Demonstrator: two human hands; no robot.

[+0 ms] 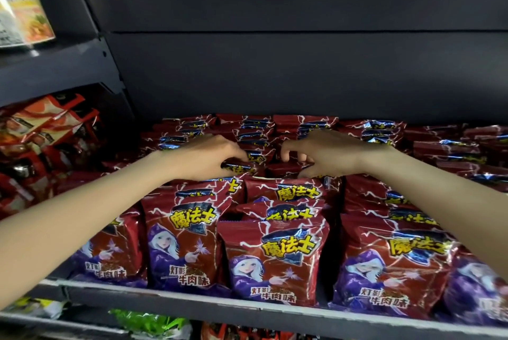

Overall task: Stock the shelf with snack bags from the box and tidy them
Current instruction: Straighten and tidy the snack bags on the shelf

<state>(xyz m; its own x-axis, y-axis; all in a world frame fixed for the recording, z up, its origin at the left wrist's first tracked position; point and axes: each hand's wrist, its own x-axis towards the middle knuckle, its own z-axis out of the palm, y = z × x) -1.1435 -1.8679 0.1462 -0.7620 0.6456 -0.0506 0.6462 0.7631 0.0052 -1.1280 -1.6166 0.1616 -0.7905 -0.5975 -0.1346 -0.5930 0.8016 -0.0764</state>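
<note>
Dark red snack bags (272, 257) with a purple-robed figure and yellow lettering stand in several rows on a grey shelf (192, 302). Both arms reach over the front rows into the middle of the shelf. My left hand (211, 156) has its fingers curled down round the top edge of a bag in a middle row (236, 167). My right hand (327, 154) hovers just to the right, fingers bent and thumb low, touching the tops of the bags (283, 169) beneath; whether it grips one I cannot tell. No box is in view.
A dark back panel (275, 64) rises behind the rows. To the left, a neighbouring shelf holds orange-red packets (46, 130), with a yellow-labelled package (22, 9) above. Green and yellow packets (148, 323) show on the shelf below.
</note>
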